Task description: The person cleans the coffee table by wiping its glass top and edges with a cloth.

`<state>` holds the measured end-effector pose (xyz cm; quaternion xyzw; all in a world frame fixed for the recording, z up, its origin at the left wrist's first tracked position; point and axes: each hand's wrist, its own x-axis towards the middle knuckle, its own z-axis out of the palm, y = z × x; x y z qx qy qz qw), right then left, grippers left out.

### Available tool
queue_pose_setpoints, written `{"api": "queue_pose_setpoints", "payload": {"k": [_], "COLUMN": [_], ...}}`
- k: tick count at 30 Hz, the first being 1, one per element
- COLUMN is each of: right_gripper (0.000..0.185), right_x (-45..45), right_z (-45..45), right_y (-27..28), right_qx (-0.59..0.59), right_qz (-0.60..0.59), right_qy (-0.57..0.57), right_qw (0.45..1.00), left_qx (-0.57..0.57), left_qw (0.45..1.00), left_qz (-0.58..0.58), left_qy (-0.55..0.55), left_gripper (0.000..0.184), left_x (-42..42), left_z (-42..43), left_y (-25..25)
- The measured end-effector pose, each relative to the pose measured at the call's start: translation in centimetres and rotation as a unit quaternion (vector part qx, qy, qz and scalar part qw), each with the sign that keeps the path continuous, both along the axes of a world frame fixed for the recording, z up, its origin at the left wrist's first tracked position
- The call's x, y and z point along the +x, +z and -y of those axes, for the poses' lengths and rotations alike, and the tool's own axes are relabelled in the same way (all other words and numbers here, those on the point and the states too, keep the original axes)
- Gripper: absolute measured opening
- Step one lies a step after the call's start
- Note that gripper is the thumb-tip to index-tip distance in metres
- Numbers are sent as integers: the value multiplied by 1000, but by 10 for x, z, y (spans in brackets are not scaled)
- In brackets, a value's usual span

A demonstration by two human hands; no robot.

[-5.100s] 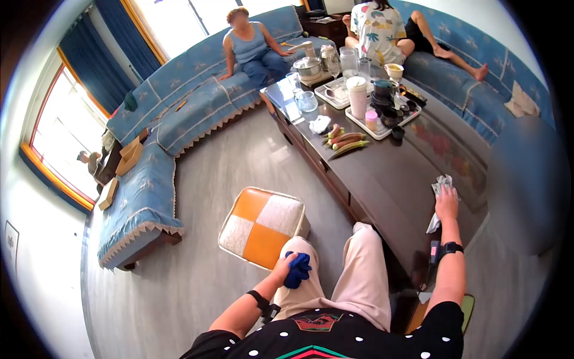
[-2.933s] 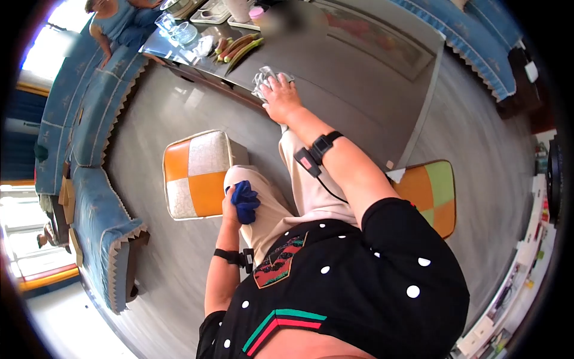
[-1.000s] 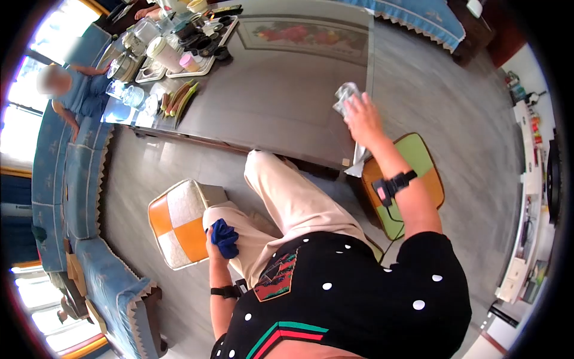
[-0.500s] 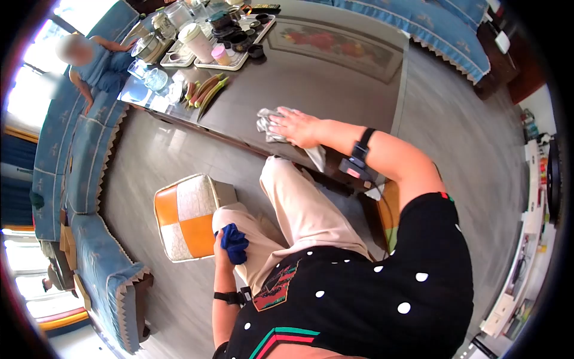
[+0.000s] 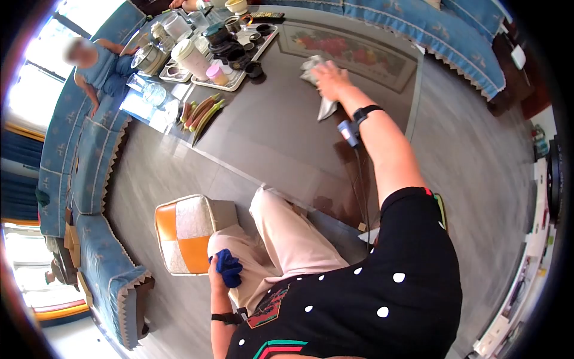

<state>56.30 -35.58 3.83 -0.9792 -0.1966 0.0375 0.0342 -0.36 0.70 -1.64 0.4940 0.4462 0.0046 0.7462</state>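
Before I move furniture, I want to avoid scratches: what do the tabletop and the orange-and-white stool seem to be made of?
The tabletop looks like glossy glass, given its mirror-like reflections; what lies beneath is unclear. The stool seems covered in smooth leather or imitation leather: even orange panels and mottled white ones meet at straight seams.

Glossy, smooth dark tabletop [image 5: 269, 137]; crumpled matt cloth [image 5: 327, 107]; soft blue fabric [image 5: 229, 267]; shiny metal pot [image 5: 145, 58].

No legible text, labels, brands, numbers or signs. Remote [image 5: 267, 15], top centre of frame: key markings too small to read. Strapped device [image 5: 347, 133], right of centre: face blurred, nothing readable there either.
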Motion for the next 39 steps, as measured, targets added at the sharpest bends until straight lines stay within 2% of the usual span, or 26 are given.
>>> {"api": "queue_pose_setpoints", "payload": {"k": [5, 8, 13, 18, 22, 26, 27, 32, 35, 39], "right_gripper": [54, 53, 51, 51, 53, 52, 53, 59, 59, 60], "right_x": [19, 12, -28, -87, -147, -213, -230, -289, -300, -295], "right_z": [134, 201, 242, 222, 190, 146, 132, 76, 52, 46], "right_y": [-2, -15, -26, -18, -23, -21, -11, -6, -1, 9], "right_qx": [-20, 7, 5, 8, -31, 0, 7, 21, 49, 54], "right_qz": [22, 44, 80, 93, 112, 118, 83, 71, 48, -2], "right_qy": [-208, -282, -310, -309, -223, -123, -106, 56, 99, 88], "right_qw": [978, 959, 947, 946, 968, 985, 991, 996, 993, 995], "left_qx": [42, 57, 26, 33, -7, -12, -6, -30, -40, -50], "left_qw": [998, 997, 999, 998, 997, 997, 997, 995, 995, 995], "left_qz": [-39, -33, -1, 5, 13, 51, 51, 63, 69, 75], "left_qy": [-25, -30, -44, -55, -72, -65, -60, -68, -67, -53], "left_gripper": [51, 52, 50, 50, 50, 50, 49, 48, 48, 48], "left_x": [15, 16, 22, 18, 13, 10, 10, 3, 4, -7], "left_z": [11, 4, 7, 2, -5, -5, -6, -6, -9, -11], "left_y": [12, 0, 6, -4, -6, -9, -14, -5, -8, -12]}}
